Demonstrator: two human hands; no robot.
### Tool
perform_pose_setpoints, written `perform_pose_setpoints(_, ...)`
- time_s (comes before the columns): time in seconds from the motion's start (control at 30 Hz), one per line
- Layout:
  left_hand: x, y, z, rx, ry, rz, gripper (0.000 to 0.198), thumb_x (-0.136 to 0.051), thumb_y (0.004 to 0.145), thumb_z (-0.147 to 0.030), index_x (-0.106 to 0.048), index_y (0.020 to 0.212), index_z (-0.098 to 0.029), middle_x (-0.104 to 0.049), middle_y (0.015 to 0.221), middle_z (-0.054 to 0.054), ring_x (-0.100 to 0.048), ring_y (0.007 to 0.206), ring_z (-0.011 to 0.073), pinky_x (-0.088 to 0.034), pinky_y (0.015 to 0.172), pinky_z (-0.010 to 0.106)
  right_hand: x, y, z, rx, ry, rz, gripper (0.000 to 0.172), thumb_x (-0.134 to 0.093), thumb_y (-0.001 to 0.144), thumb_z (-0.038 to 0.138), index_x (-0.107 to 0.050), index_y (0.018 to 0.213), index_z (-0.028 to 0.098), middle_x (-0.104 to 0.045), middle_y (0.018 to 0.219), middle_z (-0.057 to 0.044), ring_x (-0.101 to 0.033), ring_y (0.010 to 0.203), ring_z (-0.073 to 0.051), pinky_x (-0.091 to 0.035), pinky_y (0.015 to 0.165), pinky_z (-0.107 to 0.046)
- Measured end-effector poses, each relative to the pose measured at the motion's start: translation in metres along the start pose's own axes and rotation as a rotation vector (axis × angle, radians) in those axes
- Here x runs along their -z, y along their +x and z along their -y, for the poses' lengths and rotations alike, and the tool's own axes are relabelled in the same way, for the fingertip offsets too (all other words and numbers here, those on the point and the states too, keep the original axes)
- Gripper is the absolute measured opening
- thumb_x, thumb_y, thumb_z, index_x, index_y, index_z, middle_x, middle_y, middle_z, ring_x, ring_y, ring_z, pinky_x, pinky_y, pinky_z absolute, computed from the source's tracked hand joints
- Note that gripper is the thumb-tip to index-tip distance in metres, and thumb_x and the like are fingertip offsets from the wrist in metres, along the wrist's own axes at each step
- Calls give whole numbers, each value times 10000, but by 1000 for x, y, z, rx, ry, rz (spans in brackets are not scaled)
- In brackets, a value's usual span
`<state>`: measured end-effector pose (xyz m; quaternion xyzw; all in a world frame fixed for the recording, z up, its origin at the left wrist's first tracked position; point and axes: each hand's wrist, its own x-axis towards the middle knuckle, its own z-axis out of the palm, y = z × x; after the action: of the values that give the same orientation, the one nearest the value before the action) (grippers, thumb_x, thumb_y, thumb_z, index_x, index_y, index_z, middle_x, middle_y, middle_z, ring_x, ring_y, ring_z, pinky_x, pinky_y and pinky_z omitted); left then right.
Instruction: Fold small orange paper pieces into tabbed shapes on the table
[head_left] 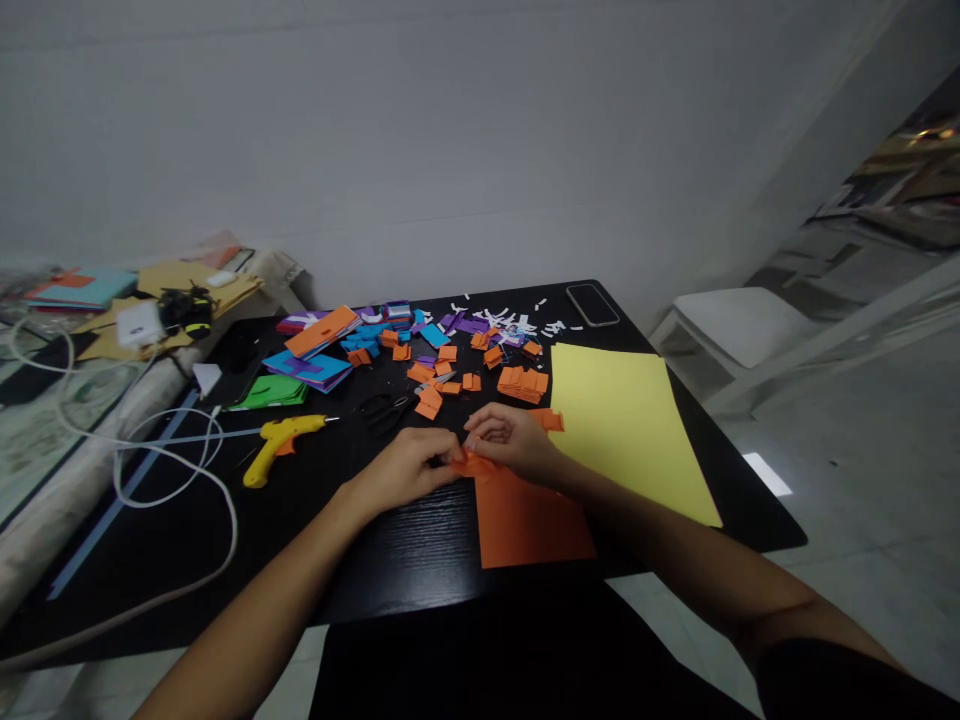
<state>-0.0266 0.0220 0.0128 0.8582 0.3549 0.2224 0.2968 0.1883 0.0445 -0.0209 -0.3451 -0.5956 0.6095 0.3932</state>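
Near the middle of the black table, my left hand and my right hand meet over a small piece of orange paper. Both hands pinch it between thumb and fingers; the fingers hide most of its shape. Under my right hand and wrist lies a flat orange sheet, reaching toward the table's front edge. Just beyond the hands are scissors with black handles and several small folded orange paper pieces. A stack of folded orange pieces sits behind my right hand.
A yellow sheet stack lies right, a phone at the back right. White scraps and blue pieces are strewn behind. Left are a yellow glue gun, a white cable, green paper and folded booklets.
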Motion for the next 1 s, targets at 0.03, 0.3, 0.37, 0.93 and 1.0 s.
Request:
perform_pose_setpoints(0.03, 1, 0, -1, -6, 3, -6, 99, -639, 941, -256, -674, 872, -194, -709, 826, 22, -658, 739, 144, -467, 703, 239, 1, 1, -1, 3, -8, -3, 241, -799, 730, 260, -664, 915, 188, -750, 769, -14, -737, 718, -163, -596, 686, -282)
perform_pose_setpoints(0.3, 4, 0, -3, -42, 51, -70, 68, -631, 951, -253, -661, 927, -198, -690, 891, 38, -663, 832, 160, -500, 772, 264, 7, 1, 4, 215, -211, -12, 288, -524, 767, 43, -727, 892, 204, -744, 1023, -62, -718, 940, -190, -583, 847, -346)
perform_pose_setpoints(0.37, 4, -1, 0, -48, 68, -72, 39, -633, 938, -219, -661, 958, -202, -703, 930, 44, -673, 873, 169, -508, 800, 274, 9, -1, 8, 350, -314, 22, 332, -527, 734, -1, -735, 880, 213, -708, 1107, -70, -689, 1042, -206, -562, 914, -363)
perform_pose_setpoints(0.93, 15, 0, -10, -78, 37, -52, 270, -449, 999, -176, -696, 890, -159, -715, 892, 65, -666, 811, 160, -495, 769, 274, 8, -3, 6, 556, -514, 122, 197, -689, 775, 70, -643, 901, 214, -712, 987, -52, -675, 911, -192, -538, 802, -315)
perform_pose_setpoints(1.0, 14, 2, -10, -27, 44, -74, 360, -435, 1035, -249, -669, 779, -153, -671, 757, 40, -623, 708, 140, -464, 700, 258, 7, -4, 7, 523, -531, 107, 191, -674, 772, 63, -634, 886, 211, -720, 970, -44, -678, 884, -182, -530, 785, -301)
